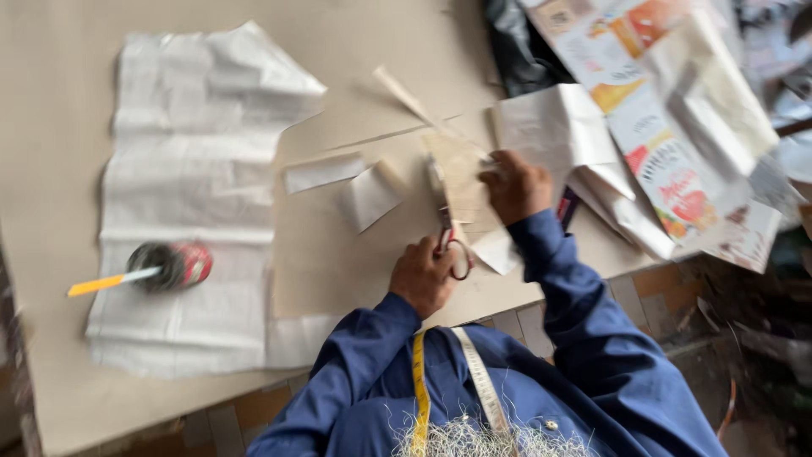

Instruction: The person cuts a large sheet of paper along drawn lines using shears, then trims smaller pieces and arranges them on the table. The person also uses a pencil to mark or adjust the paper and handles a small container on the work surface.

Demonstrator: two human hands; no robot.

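My left hand (423,275) is closed around the red handles of a pair of scissors (448,233), whose blades point away from me into a tan piece of paper or cloth (461,169). My right hand (516,186) grips that tan piece at its right edge, beside a folded white sheet (550,127). Both arms are in blue sleeves. The picture is blurred by motion, so how far the blades are apart is unclear.
A large creased white cloth (194,195) lies on the beige table (51,101), weighted by a round tin (173,265) with a yellow stick (106,283). Small white cut pieces (370,196) lie mid-table. Printed paper sheets (668,144) pile up at the right. A measuring tape (420,381) hangs round my neck.
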